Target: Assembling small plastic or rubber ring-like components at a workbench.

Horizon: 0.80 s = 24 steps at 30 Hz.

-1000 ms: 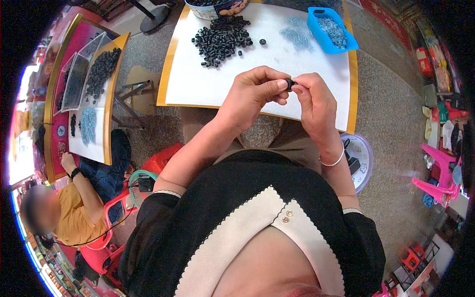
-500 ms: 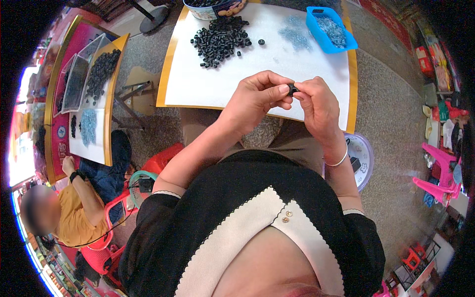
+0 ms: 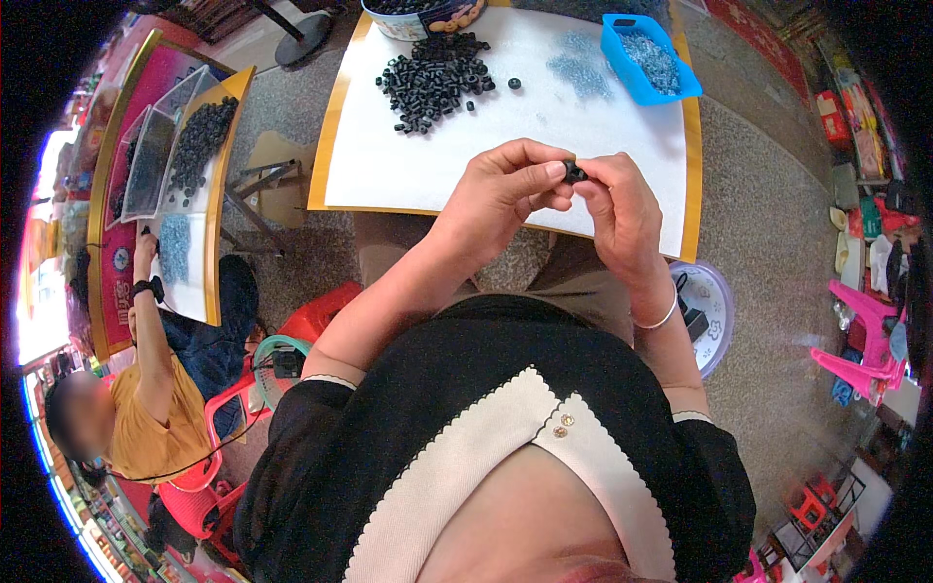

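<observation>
A small black round part [image 3: 573, 173] is held up over the near edge of the white-topped table [image 3: 428, 175]. My left hand [image 3: 501, 189] pinches it between thumb and fingers. From the other side, the thumb and forefinger of my right hand [image 3: 627, 209] close at the part's right edge; whether they also hold a tiny piece is hidden. Farther back lies a pile of black cylindrical parts [image 3: 437, 83], with one loose black part [image 3: 514, 84] to its right. Small translucent bluish pieces [image 3: 580, 73] are spread near a blue plastic tray [image 3: 622, 63] filled with the same.
A round tub [image 3: 418, 21] of black parts stands at the table's far edge. Below the right edge is a pale purple basket [image 3: 717, 316]. To the left, a person in a yellow shirt [image 3: 155, 398] sits by another table [image 3: 199, 282] with similar parts.
My hands stay over the table's near edge; the right has shifted slightly left and the black part looks a little turned. The person at left has stretched an arm toward their table.
</observation>
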Motion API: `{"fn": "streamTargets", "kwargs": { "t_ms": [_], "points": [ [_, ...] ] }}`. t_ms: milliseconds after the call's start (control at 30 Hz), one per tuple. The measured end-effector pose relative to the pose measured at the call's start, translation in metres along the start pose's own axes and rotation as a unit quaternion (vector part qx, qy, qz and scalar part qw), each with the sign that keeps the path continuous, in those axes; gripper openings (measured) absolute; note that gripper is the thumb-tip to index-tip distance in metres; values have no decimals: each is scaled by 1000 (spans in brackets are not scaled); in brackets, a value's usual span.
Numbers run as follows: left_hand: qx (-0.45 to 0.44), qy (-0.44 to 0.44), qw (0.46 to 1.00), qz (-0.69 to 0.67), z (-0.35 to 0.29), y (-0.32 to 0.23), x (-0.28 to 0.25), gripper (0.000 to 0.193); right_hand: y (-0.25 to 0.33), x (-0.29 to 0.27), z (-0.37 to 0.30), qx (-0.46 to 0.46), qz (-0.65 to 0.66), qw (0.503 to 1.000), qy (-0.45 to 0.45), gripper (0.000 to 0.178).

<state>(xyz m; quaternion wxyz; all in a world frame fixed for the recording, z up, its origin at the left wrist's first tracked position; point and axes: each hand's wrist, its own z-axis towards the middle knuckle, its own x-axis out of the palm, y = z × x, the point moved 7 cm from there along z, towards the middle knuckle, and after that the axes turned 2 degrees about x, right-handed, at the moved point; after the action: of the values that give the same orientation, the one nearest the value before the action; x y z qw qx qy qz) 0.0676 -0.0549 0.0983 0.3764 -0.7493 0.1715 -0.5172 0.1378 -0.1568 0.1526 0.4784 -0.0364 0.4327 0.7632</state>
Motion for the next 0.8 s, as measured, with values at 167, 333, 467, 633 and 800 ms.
{"fn": "streamTargets", "kwargs": {
  "t_ms": [167,333,467,633,800],
  "points": [
    [-20,25,999,11,1,2,-2,15,-2,-1,0,20,4,1000,-6,14],
    [-5,14,999,28,3,3,-3,15,-2,-2,3,-11,-20,1000,19,17],
    [2,-10,999,42,4,6,-1,21,-3,0,2,-34,-66,997,29,19],
    [-18,7,994,109,7,6,-3,27,-5,6,1,-19,-99,993,55,20],
    [-62,24,994,92,11,16,-9,29,-21,5,-5,82,3,995,58,21]
  ]
}}
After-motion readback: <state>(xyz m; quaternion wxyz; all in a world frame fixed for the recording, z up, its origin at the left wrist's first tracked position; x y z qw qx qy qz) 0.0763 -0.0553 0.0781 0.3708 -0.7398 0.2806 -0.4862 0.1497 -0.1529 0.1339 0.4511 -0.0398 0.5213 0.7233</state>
